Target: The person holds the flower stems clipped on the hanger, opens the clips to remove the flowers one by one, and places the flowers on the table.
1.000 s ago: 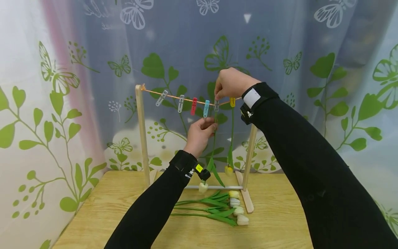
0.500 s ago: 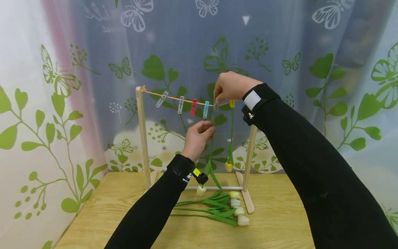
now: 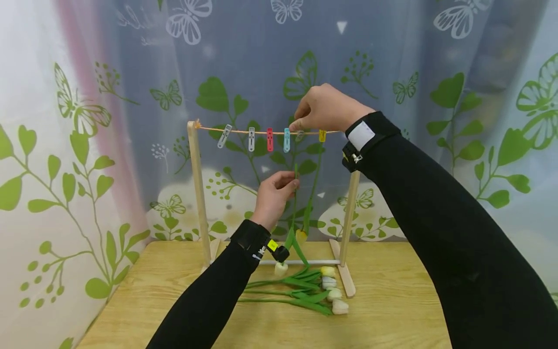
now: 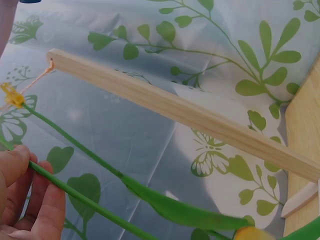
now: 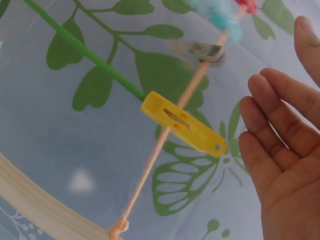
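Note:
My left hand (image 3: 275,194) pinches the green stem of a white tulip (image 3: 281,269) between thumb and fingers; the bloom hangs downward. The stem's top end stands free below the grey clothespin (image 3: 299,136) on the line. My right hand (image 5: 285,140) is beside that clothespin, fingers apart and holding nothing. In the right wrist view, the grey clothespin (image 5: 202,51) is blurred on the orange string (image 5: 150,165). A yellow clothespin (image 5: 182,124) clips the stem of a yellow tulip (image 3: 301,236), which hangs head-down to the right of the left hand.
Light blue (image 3: 286,140), red (image 3: 270,140) and clear clothespins (image 3: 251,139) sit further left along the string. The wooden frame (image 3: 198,194) stands on the table (image 3: 383,300). Several tulips (image 3: 301,291) lie in front of its crossbar. A patterned curtain (image 3: 144,111) hangs behind.
My right hand has let go of the grey clothespin and risen; the string has sprung up straighter. The left hand has drawn the white tulip's stem slightly down and left. The yellow tulip has swung left.

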### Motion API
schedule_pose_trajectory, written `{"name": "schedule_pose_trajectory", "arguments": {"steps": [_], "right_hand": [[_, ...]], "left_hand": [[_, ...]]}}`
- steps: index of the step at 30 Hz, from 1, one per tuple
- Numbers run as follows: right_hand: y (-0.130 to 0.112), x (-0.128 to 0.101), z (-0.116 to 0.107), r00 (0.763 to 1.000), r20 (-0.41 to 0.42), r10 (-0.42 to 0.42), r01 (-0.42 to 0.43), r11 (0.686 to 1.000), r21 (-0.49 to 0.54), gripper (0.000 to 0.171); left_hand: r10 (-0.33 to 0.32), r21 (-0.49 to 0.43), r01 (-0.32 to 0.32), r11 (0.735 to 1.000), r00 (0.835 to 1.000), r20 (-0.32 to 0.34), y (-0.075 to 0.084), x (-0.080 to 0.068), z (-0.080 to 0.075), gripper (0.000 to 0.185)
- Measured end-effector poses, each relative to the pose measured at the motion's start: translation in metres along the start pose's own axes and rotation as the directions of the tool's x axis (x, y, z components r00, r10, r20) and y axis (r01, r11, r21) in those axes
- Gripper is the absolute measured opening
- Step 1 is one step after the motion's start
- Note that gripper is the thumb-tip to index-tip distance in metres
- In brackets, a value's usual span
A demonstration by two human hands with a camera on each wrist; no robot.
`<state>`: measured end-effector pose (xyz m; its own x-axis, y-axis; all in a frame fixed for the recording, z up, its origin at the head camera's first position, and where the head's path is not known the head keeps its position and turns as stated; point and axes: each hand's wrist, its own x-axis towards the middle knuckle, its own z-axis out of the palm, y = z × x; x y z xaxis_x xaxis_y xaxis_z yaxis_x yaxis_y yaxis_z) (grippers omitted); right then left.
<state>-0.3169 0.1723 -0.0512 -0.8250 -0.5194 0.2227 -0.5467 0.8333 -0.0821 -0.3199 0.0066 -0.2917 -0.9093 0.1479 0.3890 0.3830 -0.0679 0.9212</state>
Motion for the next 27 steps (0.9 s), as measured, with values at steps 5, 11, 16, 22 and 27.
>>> {"name": "schedule_pose_trajectory", "arguments": {"steps": [5, 11, 16, 22, 27], "right_hand": [[-0.007, -0.005, 0.006, 0.999, -0.005, -0.048, 0.048, 0.999, -0.003, 0.032], [-0.012, -0.017, 0.020, 0.994, -0.035, -0.101, 0.101, 0.995, 0.001, 0.030], [-0.007, -0.028, 0.040, 0.986, -0.096, -0.136, 0.141, 0.989, 0.043, 0.022], [0.004, -0.044, 0.073, 0.968, -0.182, -0.170, 0.193, 0.974, 0.115, 0.012], [0.011, -0.057, 0.100, 0.965, -0.209, -0.161, 0.197, 0.966, 0.166, 0.011]], "left_hand": [[-0.009, -0.039, 0.009, 0.999, 1.000, 0.016, -0.002, -0.005, -0.003, 0.035], [0.004, -0.041, -0.004, 0.999, 1.000, 0.012, 0.001, -0.005, -0.006, 0.026], [0.008, -0.026, -0.007, 1.000, 1.000, 0.005, 0.004, -0.004, -0.008, 0.022], [0.023, -0.017, -0.023, 1.000, 1.000, 0.006, 0.008, -0.005, -0.010, 0.024], [0.015, -0.029, -0.015, 0.999, 1.000, 0.015, 0.008, -0.005, -0.014, 0.029]]}}
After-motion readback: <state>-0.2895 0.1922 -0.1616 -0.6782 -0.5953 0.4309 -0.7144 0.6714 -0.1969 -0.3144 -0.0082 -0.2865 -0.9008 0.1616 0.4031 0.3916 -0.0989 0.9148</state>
